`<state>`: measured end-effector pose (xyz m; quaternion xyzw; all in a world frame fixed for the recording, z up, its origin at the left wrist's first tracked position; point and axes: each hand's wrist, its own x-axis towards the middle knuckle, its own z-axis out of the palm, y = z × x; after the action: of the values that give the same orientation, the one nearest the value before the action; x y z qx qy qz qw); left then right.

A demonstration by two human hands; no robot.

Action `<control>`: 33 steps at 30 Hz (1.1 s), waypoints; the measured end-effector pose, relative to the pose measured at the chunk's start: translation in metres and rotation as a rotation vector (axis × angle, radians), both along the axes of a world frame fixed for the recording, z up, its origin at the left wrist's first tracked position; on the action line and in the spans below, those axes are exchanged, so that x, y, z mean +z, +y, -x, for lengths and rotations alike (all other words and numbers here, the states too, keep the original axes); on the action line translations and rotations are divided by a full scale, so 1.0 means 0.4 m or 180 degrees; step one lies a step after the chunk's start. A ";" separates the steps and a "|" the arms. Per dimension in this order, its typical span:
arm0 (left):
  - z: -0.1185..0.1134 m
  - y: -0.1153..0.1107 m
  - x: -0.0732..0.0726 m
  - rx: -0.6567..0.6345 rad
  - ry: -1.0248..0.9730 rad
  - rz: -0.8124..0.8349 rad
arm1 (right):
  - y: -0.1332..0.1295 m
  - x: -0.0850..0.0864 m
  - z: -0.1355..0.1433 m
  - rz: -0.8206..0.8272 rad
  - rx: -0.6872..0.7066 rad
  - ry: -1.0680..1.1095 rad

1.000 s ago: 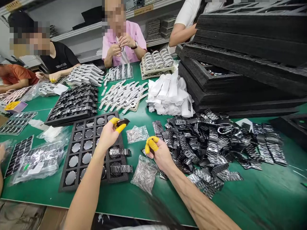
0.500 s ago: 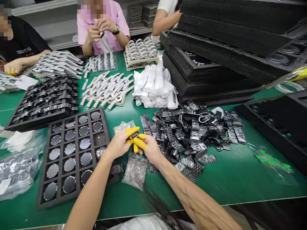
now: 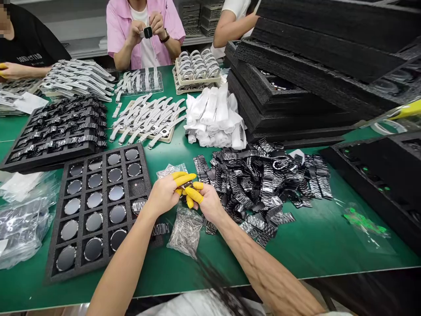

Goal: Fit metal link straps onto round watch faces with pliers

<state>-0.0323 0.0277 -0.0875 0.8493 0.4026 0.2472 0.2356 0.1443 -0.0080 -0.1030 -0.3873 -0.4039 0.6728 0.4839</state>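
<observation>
the left hand (image 3: 166, 191) and right hand (image 3: 211, 204), apart a second ago, now meet above the tabletop (image 3: 322, 237), in from its front edge, by the pin bag (image 3: 186, 231). left fingers grip the watch (image 3: 187, 184); right fingers bend close against it, their hold unclear.

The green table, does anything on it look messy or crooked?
The black watch bands lie in a jumbled heap, while the round watches sit in neat rows. The upper trays in the black stack look crooked, not lined up with those below.
</observation>
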 end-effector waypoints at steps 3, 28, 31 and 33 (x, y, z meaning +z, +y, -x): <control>0.000 -0.002 0.004 0.0050 0.0154 -0.0043 | 0.000 -0.003 0.000 -0.0004 0.0098 -0.0007; -0.020 -0.009 0.022 -0.0468 -0.0525 -0.0025 | -0.009 -0.003 0.022 0.0288 -0.0330 0.0573; -0.017 -0.009 0.022 -0.0507 -0.0608 0.0159 | -0.010 0.000 0.022 0.0242 -0.0303 0.0538; -0.013 -0.009 0.024 -0.0539 -0.0672 0.0256 | -0.010 0.001 0.021 0.0227 -0.0300 0.0520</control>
<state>-0.0272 0.0239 -0.0779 0.8394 0.3121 0.2981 0.3305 0.1360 -0.0121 -0.1025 -0.3667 -0.3202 0.6926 0.5322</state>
